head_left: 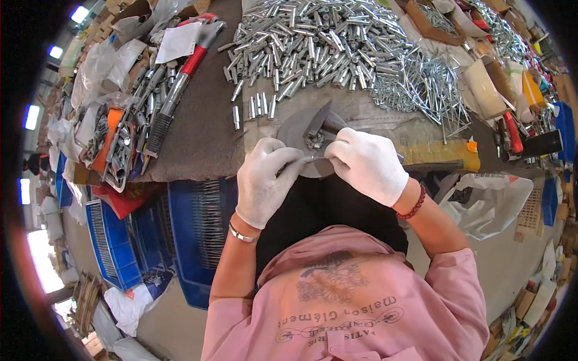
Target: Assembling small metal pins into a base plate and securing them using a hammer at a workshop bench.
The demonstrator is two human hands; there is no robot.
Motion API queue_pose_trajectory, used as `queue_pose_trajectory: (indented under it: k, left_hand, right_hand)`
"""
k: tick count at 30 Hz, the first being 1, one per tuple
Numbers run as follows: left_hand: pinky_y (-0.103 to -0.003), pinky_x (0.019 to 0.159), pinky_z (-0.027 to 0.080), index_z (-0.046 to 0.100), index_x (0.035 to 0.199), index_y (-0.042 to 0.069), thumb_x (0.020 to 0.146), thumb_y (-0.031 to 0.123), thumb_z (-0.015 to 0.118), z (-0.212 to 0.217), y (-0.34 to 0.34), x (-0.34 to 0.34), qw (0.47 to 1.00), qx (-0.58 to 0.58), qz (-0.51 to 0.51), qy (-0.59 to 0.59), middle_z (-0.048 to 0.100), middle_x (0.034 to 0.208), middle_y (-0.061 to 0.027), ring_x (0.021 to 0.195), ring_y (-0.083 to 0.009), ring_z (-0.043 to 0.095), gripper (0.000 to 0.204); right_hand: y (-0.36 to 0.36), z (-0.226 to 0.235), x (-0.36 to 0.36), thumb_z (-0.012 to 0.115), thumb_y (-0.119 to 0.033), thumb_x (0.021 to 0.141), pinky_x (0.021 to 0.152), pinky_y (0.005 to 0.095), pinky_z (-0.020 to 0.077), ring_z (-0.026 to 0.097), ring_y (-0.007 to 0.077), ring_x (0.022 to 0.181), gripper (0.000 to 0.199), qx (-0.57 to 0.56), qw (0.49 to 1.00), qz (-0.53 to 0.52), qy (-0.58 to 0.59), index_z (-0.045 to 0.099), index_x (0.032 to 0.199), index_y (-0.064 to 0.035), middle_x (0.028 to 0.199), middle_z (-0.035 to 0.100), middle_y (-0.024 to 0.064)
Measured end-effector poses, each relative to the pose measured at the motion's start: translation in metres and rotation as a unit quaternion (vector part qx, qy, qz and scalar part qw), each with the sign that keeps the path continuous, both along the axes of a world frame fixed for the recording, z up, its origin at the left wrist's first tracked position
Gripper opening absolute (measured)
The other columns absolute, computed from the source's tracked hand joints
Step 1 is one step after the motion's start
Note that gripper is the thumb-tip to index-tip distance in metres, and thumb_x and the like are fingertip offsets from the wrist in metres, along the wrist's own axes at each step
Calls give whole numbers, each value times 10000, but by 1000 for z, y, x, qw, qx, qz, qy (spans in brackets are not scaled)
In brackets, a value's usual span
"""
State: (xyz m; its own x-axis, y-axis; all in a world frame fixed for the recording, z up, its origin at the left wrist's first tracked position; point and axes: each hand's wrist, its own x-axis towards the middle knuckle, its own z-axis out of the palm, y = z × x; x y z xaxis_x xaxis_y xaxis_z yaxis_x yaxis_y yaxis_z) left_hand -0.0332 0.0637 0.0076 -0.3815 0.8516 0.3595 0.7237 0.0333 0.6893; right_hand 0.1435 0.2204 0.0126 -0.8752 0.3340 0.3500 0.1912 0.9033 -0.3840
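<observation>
Both my hands wear white knitted gloves and meet over the near edge of the bench. My left hand (268, 177) is closed in a pinch on one end of a thin metal piece (314, 159). The other end runs into the closed fingers of my right hand (368, 165), so its full length and exact kind are hidden. Just beyond the fingers, a dark hammer head (318, 120) lies on a round grey plate (289, 129). My right hand covers part of what lies behind it. Several short metal sleeves (262, 105) stand or lie in a loose row beyond my left hand.
A large heap of shiny metal sleeves (319, 45) covers the far bench, with thin metal pins (427, 84) on its right. Tools, including a red-handled one (192, 60), crowd the left. Blue bins (201, 283) stand below left; a white plastic bag (487, 204) hangs at right.
</observation>
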Motion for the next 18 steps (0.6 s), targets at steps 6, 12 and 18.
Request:
queue_pose_trajectory:
  k: [6,12,18]
  left_hand:
    - [-386,741,549,804,990,108,823,82,843,-6,2,-4,999,13,-3,35,658,934,-78,852,-284,683,173]
    - [-408,765,539,803,998,115,819,72,830,-7,3,-4,999,-13,-7,50,657,924,-87,863,-307,675,186]
    - [-401,776,532,795,982,100,815,30,806,-3,-2,3,998,3,-13,62,655,919,-103,875,-320,664,181]
  right_hand:
    - [5,1,-1,733,-100,837,703,400,575,689,275,802,85,11,1000,20,-13,719,908,-143,923,622,49]
    - [9,2,-4,709,-132,869,697,411,579,686,293,798,33,15,999,46,-19,710,902,-132,911,606,72]
    - [2,4,-5,643,-119,883,673,433,576,697,291,802,52,39,994,86,-50,677,922,-112,909,598,77]
